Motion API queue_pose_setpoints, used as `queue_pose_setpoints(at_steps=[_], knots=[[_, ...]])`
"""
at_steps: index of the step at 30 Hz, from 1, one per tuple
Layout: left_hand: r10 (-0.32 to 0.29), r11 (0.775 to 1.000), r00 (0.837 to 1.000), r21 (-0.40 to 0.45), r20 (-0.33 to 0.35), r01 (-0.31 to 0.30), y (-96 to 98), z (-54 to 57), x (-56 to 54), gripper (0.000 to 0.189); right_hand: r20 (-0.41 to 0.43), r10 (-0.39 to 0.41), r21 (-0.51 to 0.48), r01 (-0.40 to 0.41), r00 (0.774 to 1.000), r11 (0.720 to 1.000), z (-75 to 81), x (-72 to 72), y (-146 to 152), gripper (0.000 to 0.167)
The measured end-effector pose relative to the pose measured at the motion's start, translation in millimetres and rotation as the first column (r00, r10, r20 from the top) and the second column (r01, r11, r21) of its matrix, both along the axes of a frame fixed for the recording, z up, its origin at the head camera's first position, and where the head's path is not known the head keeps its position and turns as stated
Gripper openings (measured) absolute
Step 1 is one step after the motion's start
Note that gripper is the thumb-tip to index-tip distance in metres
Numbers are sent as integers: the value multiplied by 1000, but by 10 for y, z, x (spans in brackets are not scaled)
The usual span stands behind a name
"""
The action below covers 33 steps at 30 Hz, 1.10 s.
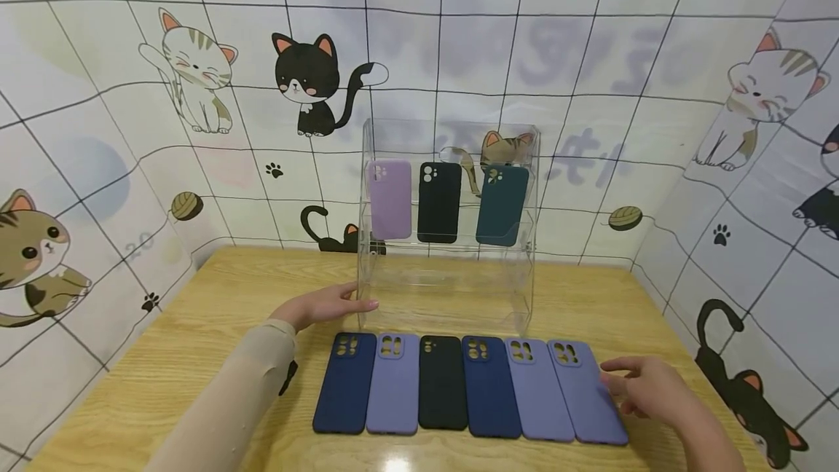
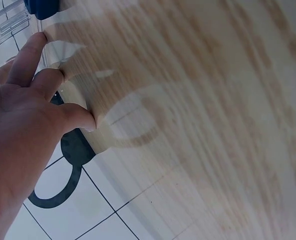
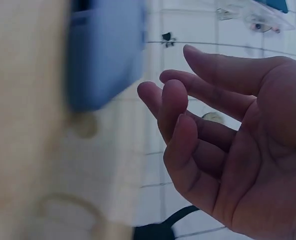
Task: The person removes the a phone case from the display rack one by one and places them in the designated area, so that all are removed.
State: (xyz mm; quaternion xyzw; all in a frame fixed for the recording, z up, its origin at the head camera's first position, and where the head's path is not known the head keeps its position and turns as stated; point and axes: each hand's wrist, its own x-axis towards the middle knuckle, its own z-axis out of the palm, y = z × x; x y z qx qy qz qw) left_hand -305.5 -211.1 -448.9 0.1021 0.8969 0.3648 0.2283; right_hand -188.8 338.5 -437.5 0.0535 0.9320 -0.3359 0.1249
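A clear acrylic stand (image 1: 452, 296) stands upright at the back of the wooden table. My left hand (image 1: 331, 303) is at the stand's lower left side, its fingertips right at that edge. In front of the stand, several phone cases lie in a row, among them a navy case (image 1: 345, 395), a black case (image 1: 443, 392) and a lavender case (image 1: 593, 403) at the right end. Beside this lavender case hovers my right hand (image 1: 649, 388); in the right wrist view its fingers (image 3: 181, 135) are loosely bent, apart from the case and holding nothing.
Three cases lean on the stand's upper tier: a lilac case (image 1: 391, 202), a black case (image 1: 439, 206) and a dark teal case (image 1: 502, 210). The wooden tabletop (image 1: 177, 355) meets a cat-patterned wall covering (image 1: 419, 42) at the back and sides.
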Motion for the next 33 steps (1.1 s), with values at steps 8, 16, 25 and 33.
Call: queue_pose_setpoints(at_steps=[8, 16, 25, 33], knots=[[3, 1000, 1000, 21, -6, -3, -5, 23, 7, 105, -94, 100, -18, -102, 991, 995, 505, -224, -201, 52], [2, 999, 1000, 37, -5, -2, -9, -10, -1, 106, -220, 172, -22, -181, 960, 983, 918, -465, -562, 50], [7, 999, 1000, 44, -5, -7, -18, -17, 3, 105, -327, 98, -81, -131, 940, 988, 1385, -832, -893, 60], [18, 999, 1000, 28, 2, -18, -17, -32, -8, 108, -403, 12, -179, -91, 915, 980, 1624, -1067, -1114, 77]])
